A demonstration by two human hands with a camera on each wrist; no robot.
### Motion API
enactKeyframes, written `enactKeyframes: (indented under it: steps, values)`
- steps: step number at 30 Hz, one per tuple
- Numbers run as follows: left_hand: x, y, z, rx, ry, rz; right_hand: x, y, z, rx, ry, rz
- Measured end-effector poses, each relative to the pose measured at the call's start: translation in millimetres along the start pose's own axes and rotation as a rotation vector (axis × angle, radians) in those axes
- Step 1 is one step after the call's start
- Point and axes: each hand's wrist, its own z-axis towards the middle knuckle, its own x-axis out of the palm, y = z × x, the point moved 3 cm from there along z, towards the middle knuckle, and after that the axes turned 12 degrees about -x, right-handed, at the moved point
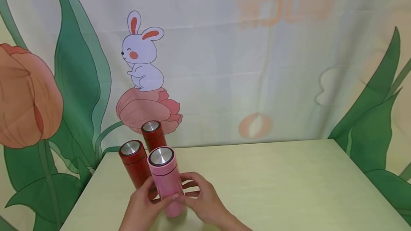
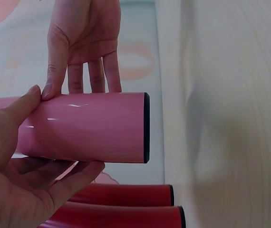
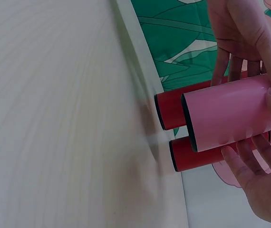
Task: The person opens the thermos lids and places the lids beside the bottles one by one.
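Observation:
Both hands hold a pink thermos flask (image 1: 168, 184) with a steel-topped lid, one from each side. My left hand (image 1: 141, 202) has its thumb on the near face and its fingers against the left side. My right hand (image 1: 205, 199) holds the other side, and the two thumbs meet in front. In the left wrist view the pink flask's dark base (image 2: 147, 128) appears raised off the table. Just behind stand two red thermos flasks, one at the left (image 1: 135, 165) and one farther back (image 1: 155, 136). The pink flask hides part of both.
A pale wood-grain table (image 1: 273, 181) stretches to the right of the flasks. Behind it hangs a curtain (image 1: 212, 81) printed with a rabbit, tulips and leaves, close to the table's back edge.

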Motion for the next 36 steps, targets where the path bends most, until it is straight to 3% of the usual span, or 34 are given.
enactKeyframes:
  steps: [8,20,29,36]
  values:
    - [16.2,-11.4,3.6,0.08,-0.014,-0.032,-17.7,-0.8,-3.3,0.015,-0.07,0.02]
    - [36.7,-21.2,9.1,0.157,0.035,-0.079,-40.8,-3.0,-8.4,0.041,-0.131,0.017]
    - [57.6,-29.1,16.0,0.242,0.008,-0.059,-61.9,-6.8,-14.8,0.079,-0.18,-0.041]
    - [73.9,-32.1,20.5,0.26,0.03,-0.047,-76.5,-10.1,-21.8,0.104,-0.21,-0.081]
